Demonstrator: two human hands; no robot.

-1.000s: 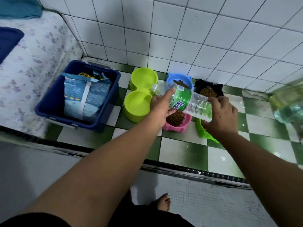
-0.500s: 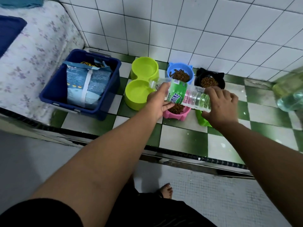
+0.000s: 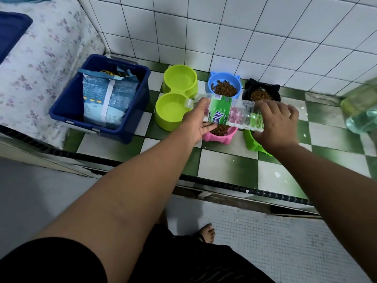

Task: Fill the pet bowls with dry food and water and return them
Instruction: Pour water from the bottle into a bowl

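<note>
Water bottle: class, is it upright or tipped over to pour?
Tipped. The water bottle lies nearly level between left hand and right hand, neck toward the lime double bowl.

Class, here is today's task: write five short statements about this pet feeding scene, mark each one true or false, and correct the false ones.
1. The left hand and the right hand both hold the water bottle. True.
2. The blue bowl is empty. False: the blue bowl holds dry food.
3. The mouth of the water bottle is at the lime double bowl. True.
4. The food bag stands outside the blue bin. False: the food bag stands inside the blue bin.
5. The pink bowl holds dry food. True.
</note>
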